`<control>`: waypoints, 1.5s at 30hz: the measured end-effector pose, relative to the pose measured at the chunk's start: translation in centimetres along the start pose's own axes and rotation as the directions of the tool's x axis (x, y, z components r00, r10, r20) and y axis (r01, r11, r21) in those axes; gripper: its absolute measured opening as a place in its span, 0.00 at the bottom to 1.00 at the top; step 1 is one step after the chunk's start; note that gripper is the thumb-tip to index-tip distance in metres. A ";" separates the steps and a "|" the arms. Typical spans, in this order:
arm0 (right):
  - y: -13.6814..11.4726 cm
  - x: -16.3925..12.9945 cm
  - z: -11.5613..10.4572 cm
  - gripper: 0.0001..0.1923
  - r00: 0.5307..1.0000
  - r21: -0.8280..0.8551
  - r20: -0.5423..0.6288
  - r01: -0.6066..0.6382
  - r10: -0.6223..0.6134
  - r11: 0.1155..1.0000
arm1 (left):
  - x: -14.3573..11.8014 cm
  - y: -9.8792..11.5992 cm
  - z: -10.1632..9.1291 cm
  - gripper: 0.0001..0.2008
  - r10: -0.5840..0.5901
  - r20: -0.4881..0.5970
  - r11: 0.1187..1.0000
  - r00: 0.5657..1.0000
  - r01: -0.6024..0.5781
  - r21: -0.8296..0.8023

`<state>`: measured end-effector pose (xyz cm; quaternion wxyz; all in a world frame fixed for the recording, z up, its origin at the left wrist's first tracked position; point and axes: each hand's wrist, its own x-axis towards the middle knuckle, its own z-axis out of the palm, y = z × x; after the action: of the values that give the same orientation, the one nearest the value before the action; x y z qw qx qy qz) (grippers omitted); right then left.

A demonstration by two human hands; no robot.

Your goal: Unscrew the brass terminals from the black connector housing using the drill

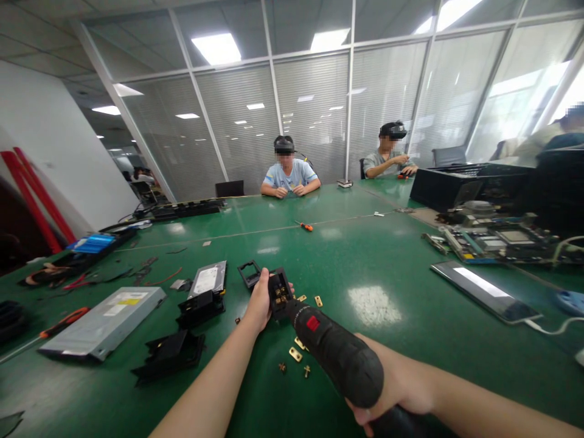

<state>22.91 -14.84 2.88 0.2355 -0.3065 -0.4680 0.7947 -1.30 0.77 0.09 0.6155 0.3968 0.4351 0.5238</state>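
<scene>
My left hand (259,304) grips a small black plastic block with brass contacts (279,292), holding it upright on the green table (387,274). My right hand (396,389) is wrapped around a black electric screwdriver with a red button (340,356), its tip pressed into the block. Small brass plates and screws (296,354) lie scattered on the table right under the tool. A black square frame (249,272) lies just beyond my left hand.
To the left lie a hard drive (207,281), a grey optical drive (107,319), black plastic parts (171,353) and an orange-handled screwdriver (64,322). On the right are a phone (483,291), circuit boards (493,240) and a black case (460,182). Two people sit across the table.
</scene>
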 end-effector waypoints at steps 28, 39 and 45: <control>2.7 0.4 -2.2 0.39 0.983 0.130 0.057 0.166 -0.175 0.977 | -0.1 -0.2 0.1 0.26 0.019 -0.030 1.000 0.999 -0.019 -0.020; 2.3 0.7 -2.9 0.31 0.976 0.123 0.124 0.164 -0.179 0.979 | -0.1 0.0 0.2 0.24 0.008 -0.027 1.000 1.000 -0.008 -0.014; 1.9 0.6 -2.9 0.31 0.969 0.076 0.140 0.195 -0.204 0.978 | -0.2 0.2 0.4 0.23 -0.005 -0.046 1.000 0.999 0.004 -0.030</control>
<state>24.34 -13.56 -0.03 0.2885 -0.1909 -0.4877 0.8016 -1.03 0.57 0.45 0.6124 0.3745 0.4422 0.5378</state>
